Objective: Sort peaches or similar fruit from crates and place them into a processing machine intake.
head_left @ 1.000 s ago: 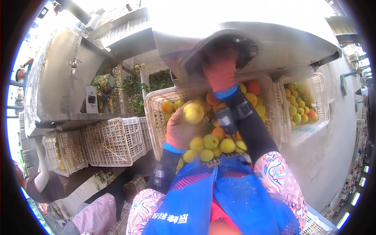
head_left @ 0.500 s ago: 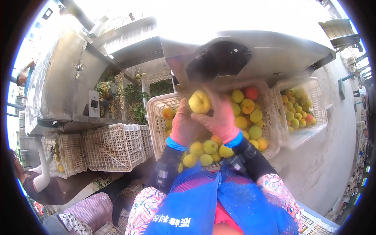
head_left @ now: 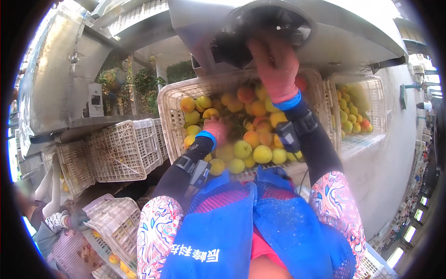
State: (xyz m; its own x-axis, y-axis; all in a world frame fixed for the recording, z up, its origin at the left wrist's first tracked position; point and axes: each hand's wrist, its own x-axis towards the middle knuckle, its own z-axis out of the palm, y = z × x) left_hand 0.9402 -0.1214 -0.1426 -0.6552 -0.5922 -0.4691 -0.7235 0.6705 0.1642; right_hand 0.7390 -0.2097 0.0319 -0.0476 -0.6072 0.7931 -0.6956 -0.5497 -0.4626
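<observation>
My left hand (head_left: 216, 130), in a pink glove with a blue cuff, is down among the fruit in the plastic crate (head_left: 168, 104). Its fingers are smeared by motion and lie against a yellow-orange peach (head_left: 211, 114); whether they grip it is unclear. Farther up, my right hand (head_left: 276, 69), gloved the same way, reaches over the far rim to the dark round opening (head_left: 295, 29) of a metal machine. Those fingers are dim and partly hidden, and no fruit shows in them. Yellow, green and reddish peaches (head_left: 262, 154) fill much of the crate.
Another crate (head_left: 362, 139) of peaches stands to the right. White crates (head_left: 121, 151) line the left side below a metal housing (head_left: 51, 79). At lower left, a person's gloved hand (head_left: 78, 218) holds a tilted crate (head_left: 114, 223).
Both hands were together around a yellow peach above the crate. My right hand has moved up to the machine's opening; my left has dropped into the fruit. That peach is out of sight.
</observation>
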